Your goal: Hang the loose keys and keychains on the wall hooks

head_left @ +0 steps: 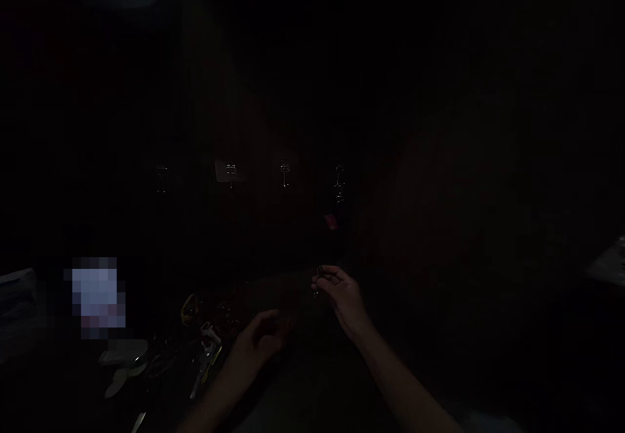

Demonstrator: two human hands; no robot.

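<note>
Light: very dim; the hands and a few glints stand out, and much detail is lost.
Right hand: the right hand (344,293) pinches a small dark object (319,272) between thumb and fingertips, probably because so little of it can be gripped; its kind cannot be told.
Left hand: the left hand (258,338) curls loosely, thumb apart from forefinger, lower and just beside the right; whether it holds anything cannot be told.
Left of the hands: a pale tool (208,348) and a yellow loop (189,310) lie among dim clutter, seemingly kept to one side, leaving the hands room.
Behind: metal clips (285,169) hang in a spaced row, perhaps so each stays separate; a reddish piece (331,222) shows beneath the rightmost.
</note>
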